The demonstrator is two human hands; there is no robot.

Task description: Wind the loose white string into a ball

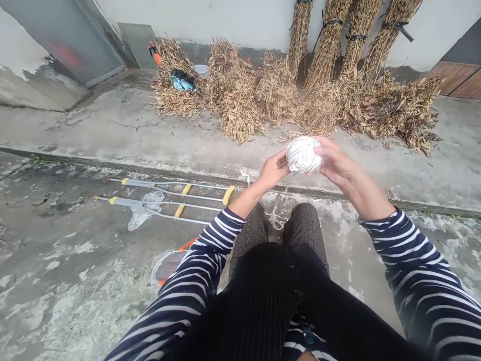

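A white ball of wound string or strip is held up in front of me over my knees. My right hand cups it from the right with fingers curled round it. My left hand pinches its left side, fingers closed against it. A loose white strand trails down near my left wrist. Both sleeves are dark with white stripes.
Bundles of dry brown plants lie heaped and lean against the far wall. A pair of metal crutches with yellow pads lies on the wet concrete at left. A clear container with an orange part sits by my left elbow. A grey door is far left.
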